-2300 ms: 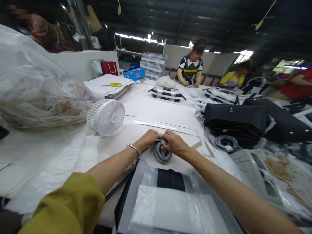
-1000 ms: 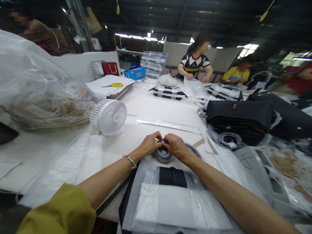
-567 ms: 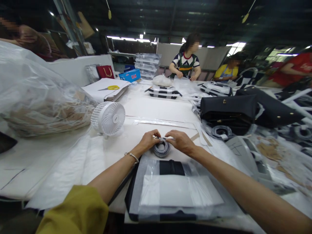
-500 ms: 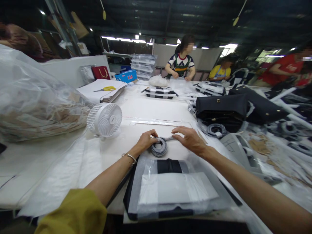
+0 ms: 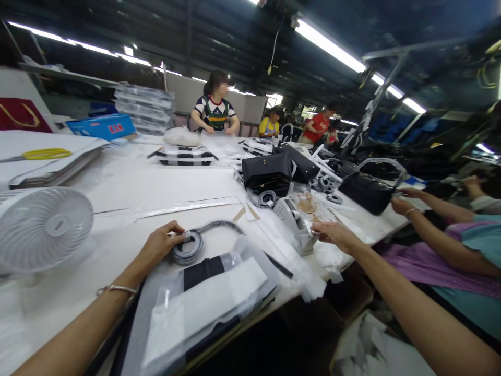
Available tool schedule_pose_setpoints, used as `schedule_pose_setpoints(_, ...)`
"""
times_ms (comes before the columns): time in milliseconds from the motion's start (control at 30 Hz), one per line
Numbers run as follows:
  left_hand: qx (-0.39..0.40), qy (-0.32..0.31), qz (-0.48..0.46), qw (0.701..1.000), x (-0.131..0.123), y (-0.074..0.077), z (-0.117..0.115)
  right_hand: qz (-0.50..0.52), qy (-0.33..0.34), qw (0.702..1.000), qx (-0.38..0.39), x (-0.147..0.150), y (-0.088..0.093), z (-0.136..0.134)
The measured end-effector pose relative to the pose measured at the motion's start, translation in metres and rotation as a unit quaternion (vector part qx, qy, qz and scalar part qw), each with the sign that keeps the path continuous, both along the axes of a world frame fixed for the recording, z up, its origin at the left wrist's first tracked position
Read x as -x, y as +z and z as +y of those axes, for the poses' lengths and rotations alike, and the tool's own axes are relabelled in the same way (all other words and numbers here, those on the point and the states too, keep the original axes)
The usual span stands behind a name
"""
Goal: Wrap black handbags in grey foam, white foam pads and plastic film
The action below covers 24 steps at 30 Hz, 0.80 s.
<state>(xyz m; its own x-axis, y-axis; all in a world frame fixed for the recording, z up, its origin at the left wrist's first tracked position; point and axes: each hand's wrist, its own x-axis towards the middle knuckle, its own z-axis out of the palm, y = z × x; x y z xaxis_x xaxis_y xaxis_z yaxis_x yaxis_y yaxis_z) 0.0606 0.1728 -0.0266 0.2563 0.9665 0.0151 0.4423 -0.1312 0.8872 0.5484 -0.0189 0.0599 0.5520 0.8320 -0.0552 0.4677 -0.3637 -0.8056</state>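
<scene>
My main worry was the coiled strap point(image 5: 188, 247), just beyond the far edge of the wrapped bag point(image 5: 207, 305): only the left hand point(image 5: 166, 241) held it, thumb and forefinger pinching its rim, so a slackened pinch could have let the turns spring loose. A tug on its free length, which arched to the bag's far right corner, could have dragged the coil out of shape. To the right of the bag, I had the right hand point(image 5: 332, 236) at the near end of the tape dispenser point(image 5: 295, 224), fingertips drawn close together; whether they gripped any tape I could not tell. A hard pull there might have tipped or slid the dispenser.

The coil looked dark under cloudy, wrinkled plastic, wound into a small, fairly round ring with an open middle. It seemed to lie flat, and a pale patch showed at its upper rim.
</scene>
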Motion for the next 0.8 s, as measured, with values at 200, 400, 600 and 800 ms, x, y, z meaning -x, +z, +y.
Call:
schedule_pose_setpoints(200,0.001,0.007,0.016,1.0,-0.001,-0.001,0.0,0.105,0.0,0.994,0.023,-0.005,-0.007,-0.003)
schedule_pose_setpoints(400,-0.01,0.035,0.031,0.999,-0.005,0.008,-0.007,0.079,-0.085,0.993,-0.026,-0.005,-0.025,-0.008)
schedule_pose_setpoints(600,-0.017,0.045,-0.009,0.999,-0.007,0.008,-0.01,0.051,-0.146,0.988,-0.003,0.01,-0.058,-0.049)
schedule_pose_setpoints(800,-0.025,0.063,-0.011,0.998,-0.009,0.002,-0.016,0.09,-0.068,0.99,-0.083,0.056,-0.022,-0.034)
